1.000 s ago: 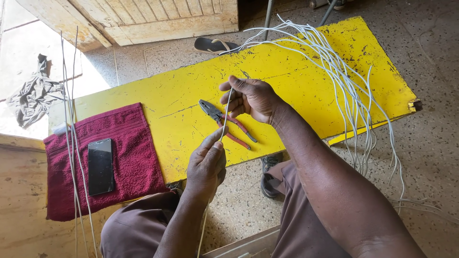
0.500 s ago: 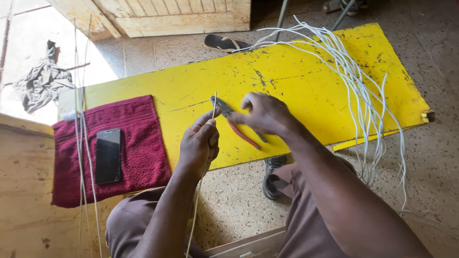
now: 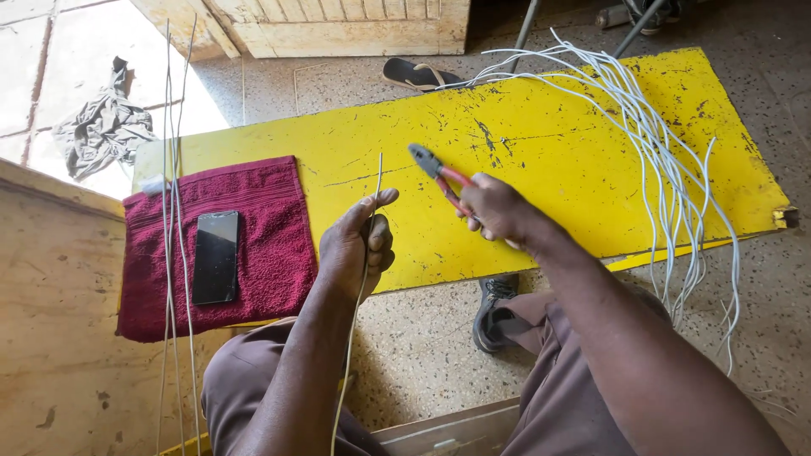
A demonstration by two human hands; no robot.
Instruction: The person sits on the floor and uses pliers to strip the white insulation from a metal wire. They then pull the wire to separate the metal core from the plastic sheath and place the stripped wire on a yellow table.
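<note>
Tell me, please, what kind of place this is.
Probably an informal floor-level workshop by a doorway: a yellow board on the speckled floor serves as bench, with a bundle of white wires and red-handled pliers.

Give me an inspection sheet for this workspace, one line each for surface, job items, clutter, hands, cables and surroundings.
Surface: yellow board, scratched, lying on the floor.
Job's things: white wire and red-handled pliers.
Clutter: dark phone on a maroon towel; thin wires across the towel.
Grippers: left hand grips the white wire upright; right hand holds the pliers beside it.
Cables: bundle of white wires draped over the board's right end.
Surroundings: sandal, crumpled cloth, wooden door.
</note>
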